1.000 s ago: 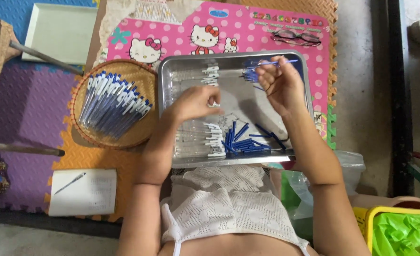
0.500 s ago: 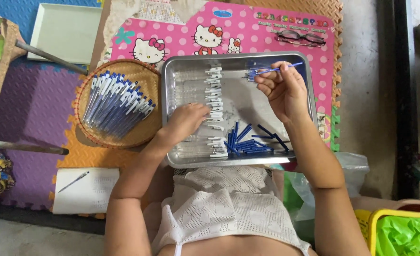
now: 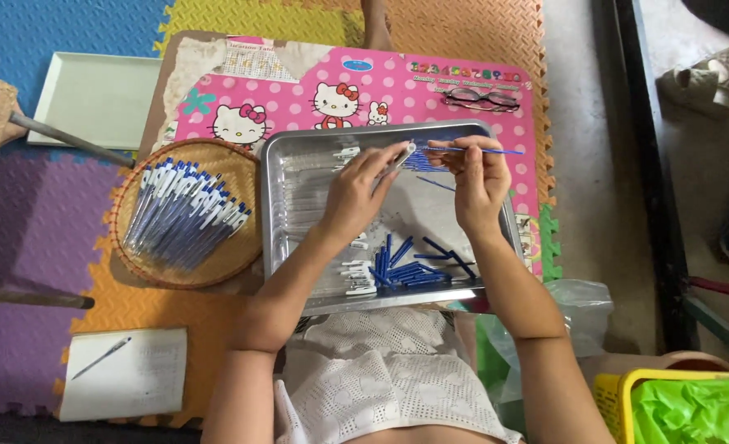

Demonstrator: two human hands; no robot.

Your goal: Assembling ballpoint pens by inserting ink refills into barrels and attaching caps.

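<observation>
The thin blue pen refill sits above the shiny metal tray, pinched in the right hand. The left hand has its grip closed on a clear pen barrel. The step looks like putting the two together; next, the tip must meet the barrel's opening. One round woven basket holds too many blue-and-white pens to count.
</observation>
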